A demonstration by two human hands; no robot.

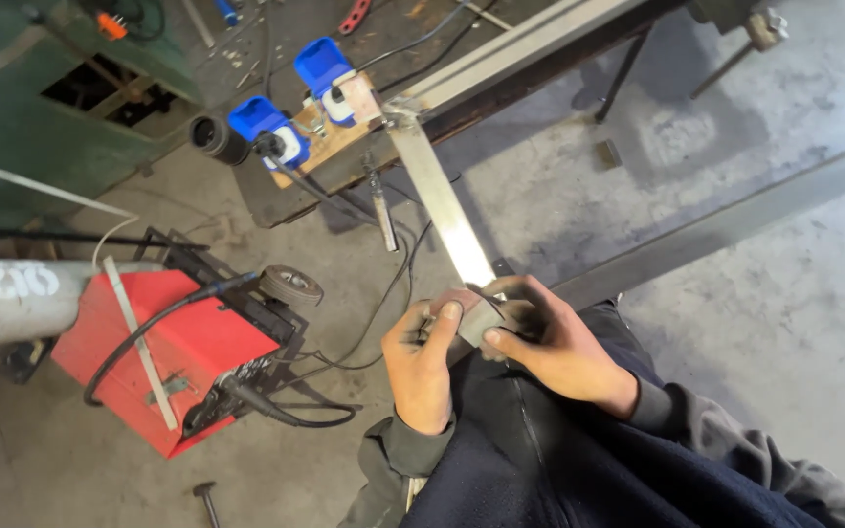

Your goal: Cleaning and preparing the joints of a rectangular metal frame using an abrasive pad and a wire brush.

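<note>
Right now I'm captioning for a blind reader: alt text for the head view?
Both hands, left hand and right hand, press a small sanding pad around a shiny metal bar. A red welding machine sits on the concrete floor.

Soft even daylight, faint shadows, glare on steel bar (452, 225)

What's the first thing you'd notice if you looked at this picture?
Probably the bright red box-shaped welding machine on the concrete floor at lower left, with black cables running from it. Next, the two blue plastic plug sockets on a wooden board, up top. In the middle, the left hand and right hand pinch a small reddish-grey pad around the shiny flat steel bar.
</note>
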